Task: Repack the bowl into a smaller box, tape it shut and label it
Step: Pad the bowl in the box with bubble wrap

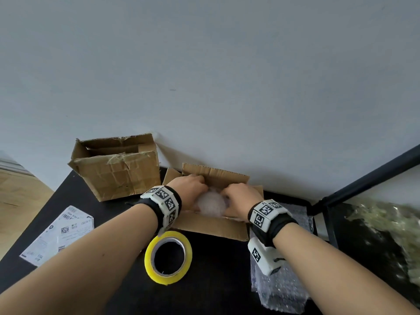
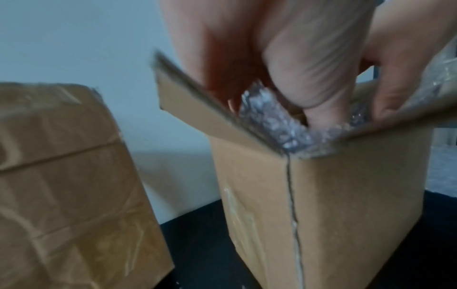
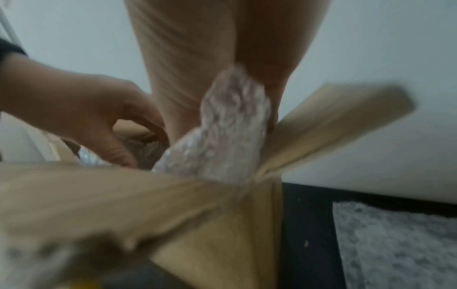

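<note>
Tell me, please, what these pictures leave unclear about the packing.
- Bowl: unseen in every view; bubble wrap covers it.
- Fingertips of left hand and right hand: hidden inside the smaller box.
- Shipping label: head view, print too small.
- Wrist views: motion-blurred.

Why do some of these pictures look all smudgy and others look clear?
Head view: mostly sharp, the tape roll and label sheet crisp, though the right edge smears and straight lines bend. Left wrist view: the small box and left hand are softly blurred. Right wrist view: blurriest, with the box flap streaked and the bubble wrap fuzzy.
</note>
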Demonstrator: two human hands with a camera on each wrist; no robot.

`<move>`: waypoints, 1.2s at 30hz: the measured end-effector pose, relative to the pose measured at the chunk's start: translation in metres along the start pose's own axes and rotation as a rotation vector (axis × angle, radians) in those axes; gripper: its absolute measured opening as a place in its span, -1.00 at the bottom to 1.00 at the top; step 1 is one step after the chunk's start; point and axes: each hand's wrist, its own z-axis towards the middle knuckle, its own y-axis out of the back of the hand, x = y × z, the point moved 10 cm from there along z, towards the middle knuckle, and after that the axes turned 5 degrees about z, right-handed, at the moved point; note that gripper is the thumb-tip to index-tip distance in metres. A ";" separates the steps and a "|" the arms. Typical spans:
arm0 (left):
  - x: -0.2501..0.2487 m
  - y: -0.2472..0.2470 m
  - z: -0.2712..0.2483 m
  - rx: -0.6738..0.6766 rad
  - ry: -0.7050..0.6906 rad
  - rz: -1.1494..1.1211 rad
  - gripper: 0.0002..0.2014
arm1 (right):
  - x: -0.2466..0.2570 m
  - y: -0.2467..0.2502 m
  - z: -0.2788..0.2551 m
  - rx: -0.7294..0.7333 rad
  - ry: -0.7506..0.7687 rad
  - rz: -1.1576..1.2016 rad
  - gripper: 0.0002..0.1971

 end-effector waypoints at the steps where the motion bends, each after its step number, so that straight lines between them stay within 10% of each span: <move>1: 0.004 0.005 -0.003 -0.011 -0.003 -0.002 -0.53 | -0.004 0.006 -0.004 0.002 -0.016 -0.003 -0.66; 11: 0.021 -0.007 -0.019 0.110 -0.004 0.171 -0.54 | -0.002 0.005 -0.024 0.236 -0.089 -0.326 -0.92; 21: 0.002 -0.031 0.006 0.222 -0.007 0.485 -0.69 | 0.010 -0.041 0.007 0.302 0.040 -0.761 -0.69; 36: 0.009 -0.053 0.024 0.377 0.099 0.304 -0.70 | -0.007 -0.070 0.028 0.415 0.133 -0.673 -0.63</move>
